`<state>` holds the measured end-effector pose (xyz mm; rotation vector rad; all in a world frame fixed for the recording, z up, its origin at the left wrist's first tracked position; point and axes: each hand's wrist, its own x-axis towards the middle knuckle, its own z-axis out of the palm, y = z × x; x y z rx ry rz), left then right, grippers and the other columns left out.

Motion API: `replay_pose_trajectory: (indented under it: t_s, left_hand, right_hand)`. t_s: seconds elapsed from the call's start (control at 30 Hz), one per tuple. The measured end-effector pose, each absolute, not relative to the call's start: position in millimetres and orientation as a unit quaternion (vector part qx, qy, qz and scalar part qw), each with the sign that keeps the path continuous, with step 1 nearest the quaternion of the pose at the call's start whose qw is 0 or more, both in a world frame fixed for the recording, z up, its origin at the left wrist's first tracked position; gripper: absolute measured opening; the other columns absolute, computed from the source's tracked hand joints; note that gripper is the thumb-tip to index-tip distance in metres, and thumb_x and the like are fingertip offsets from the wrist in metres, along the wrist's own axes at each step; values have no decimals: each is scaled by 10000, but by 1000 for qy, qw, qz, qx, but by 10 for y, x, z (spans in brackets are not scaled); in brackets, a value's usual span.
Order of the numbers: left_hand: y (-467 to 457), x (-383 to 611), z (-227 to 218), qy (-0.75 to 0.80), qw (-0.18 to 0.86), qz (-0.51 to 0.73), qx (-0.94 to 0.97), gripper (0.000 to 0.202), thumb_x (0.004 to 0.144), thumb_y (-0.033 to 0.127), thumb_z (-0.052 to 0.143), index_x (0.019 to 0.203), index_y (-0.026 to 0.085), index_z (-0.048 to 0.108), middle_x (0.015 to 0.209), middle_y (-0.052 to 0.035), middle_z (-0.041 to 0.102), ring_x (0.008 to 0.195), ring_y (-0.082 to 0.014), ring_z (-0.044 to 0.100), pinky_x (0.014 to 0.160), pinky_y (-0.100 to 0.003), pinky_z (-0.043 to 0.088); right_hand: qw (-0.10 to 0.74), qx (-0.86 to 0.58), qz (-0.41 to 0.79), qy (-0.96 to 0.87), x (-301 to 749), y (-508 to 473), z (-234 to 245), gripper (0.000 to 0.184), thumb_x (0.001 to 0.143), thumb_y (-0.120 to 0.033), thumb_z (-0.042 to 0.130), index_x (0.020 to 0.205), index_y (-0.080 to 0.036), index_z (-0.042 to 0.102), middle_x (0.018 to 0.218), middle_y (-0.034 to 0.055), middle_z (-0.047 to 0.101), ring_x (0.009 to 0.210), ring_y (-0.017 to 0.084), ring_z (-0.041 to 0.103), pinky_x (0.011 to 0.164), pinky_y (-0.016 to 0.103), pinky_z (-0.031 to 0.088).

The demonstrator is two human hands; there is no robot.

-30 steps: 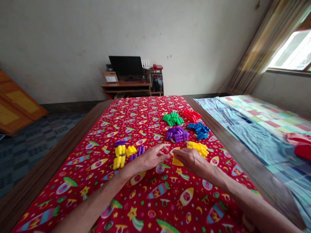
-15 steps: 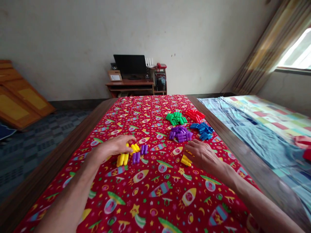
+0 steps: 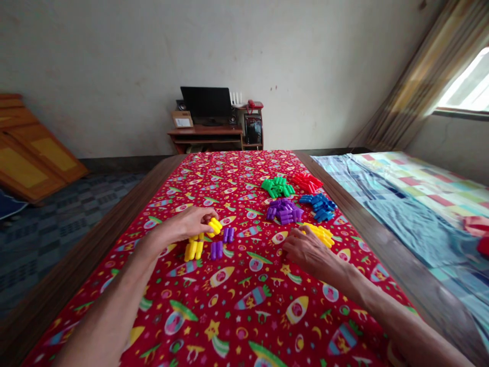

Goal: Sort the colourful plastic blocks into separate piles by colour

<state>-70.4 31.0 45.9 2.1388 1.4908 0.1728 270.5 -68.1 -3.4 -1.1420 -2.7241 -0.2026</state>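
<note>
My left hand (image 3: 198, 221) pinches a yellow plastic block (image 3: 215, 227), shaped like joined tubes, between thumb and fingers. Just below that hand lie more yellow blocks (image 3: 194, 250), partly covered by it. Two purple blocks, one nearer (image 3: 216, 250) and one farther (image 3: 228, 235), rest to their right. Over on the right, my right hand (image 3: 305, 248) is low on the cloth with its fingers curled together; whatever is under the fingertips is hidden. A pile of yellow blocks (image 3: 320, 234) sits right behind it.
Purple (image 3: 284, 211), blue (image 3: 319, 206), green (image 3: 277, 187) and red (image 3: 306, 182) block piles lie at the right of the red patterned tablecloth (image 3: 244, 275). A bed (image 3: 405, 214) flanks the table's right side. A monitor (image 3: 206, 105) stands on a desk beyond.
My left hand has shifted slightly right, with the yellow block raised and tilted. My right hand has drawn left and nearer, uncovering the yellow pile and covering a loose yellow block.
</note>
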Motion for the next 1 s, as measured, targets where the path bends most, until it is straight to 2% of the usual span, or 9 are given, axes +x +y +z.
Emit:
replay_pose_trajectory:
  t_s: [0.13, 0.23, 0.3, 0.5, 0.63, 0.7, 0.83, 0.93, 1.0]
  left_hand:
    - [128, -369, 539, 499, 332, 195, 776, 363, 640, 339, 657, 968, 185, 656, 900, -22, 739, 838, -224, 693, 755, -314, 556]
    - [-105, 20, 456, 411, 407, 250, 777, 356, 672, 305, 690, 1011, 204, 645, 977, -17, 732, 867, -198, 695, 791, -306, 565]
    - [-253, 233, 373, 382, 408, 271, 784, 329, 697, 243, 690, 1022, 217, 644, 1013, -9, 724, 878, -179, 691, 800, -286, 565]
    - [-437, 434, 213, 346, 462, 303, 758, 340, 729, 248, 729, 1049, 214, 619, 1040, -28, 715, 954, -195, 686, 828, -289, 562]
    - [-444, 452, 198, 327, 478, 299, 759, 388, 766, 267, 706, 1131, 218, 585, 1098, -51, 707, 980, -202, 686, 834, -304, 561]
    - [-401, 415, 245, 314, 426, 265, 806, 383, 801, 290, 676, 1167, 224, 588, 1117, -54, 707, 991, -201, 683, 872, -317, 547]
    - [-140, 60, 429, 361, 187, 181, 896, 272, 868, 368, 577, 1069, 213, 673, 1166, -72, 695, 1120, -235, 622, 1031, -364, 443]
    - [149, -459, 490, 508, 51, 127, 851, 419, 864, 393, 527, 1215, 184, 621, 1243, -112, 656, 1168, -273, 592, 1046, -396, 417]
    - [317, -815, 443, 578, 16, 85, 811, 491, 832, 407, 528, 1259, 174, 596, 1243, -123, 655, 1177, -295, 587, 1031, -399, 420]
  right_hand:
    - [186, -354, -5, -917, 2550, -741, 69, 194, 972, -278, 473, 1036, -172, 623, 959, 110, 675, 926, 213, 605, 841, 369, 464]
    - [279, -361, 54, -888, 2471, -842, 84, 334, 985, -324, 447, 1263, -149, 510, 975, 124, 681, 861, 205, 637, 742, 329, 497]
    - [328, -379, 96, -860, 2464, -887, 76, 368, 984, -345, 452, 1299, -156, 459, 948, 106, 691, 809, 192, 647, 690, 306, 497]
    - [374, -456, 242, -770, 2504, -806, 33, 169, 902, -360, 590, 963, -203, 568, 826, 19, 678, 683, 134, 603, 602, 246, 449]
    - [390, -477, 324, -718, 2523, -739, 97, 169, 846, -330, 635, 904, -177, 591, 808, 24, 679, 663, 132, 595, 571, 234, 440]
    - [364, -485, 329, -724, 2604, -703, 196, 169, 842, -331, 626, 892, -170, 625, 787, 20, 681, 639, 126, 585, 564, 230, 431]
    - [287, -511, 260, -767, 2898, -600, 433, 135, 813, -290, 630, 842, -165, 673, 769, 18, 692, 649, 127, 591, 584, 226, 421]
    - [225, -523, 217, -793, 3081, -535, 523, 115, 810, -252, 626, 844, -164, 691, 802, 31, 714, 681, 136, 618, 613, 229, 427]
    - [172, -527, 199, -808, 3142, -512, 520, 103, 818, -232, 622, 839, -165, 698, 797, 38, 720, 672, 138, 626, 607, 227, 424]
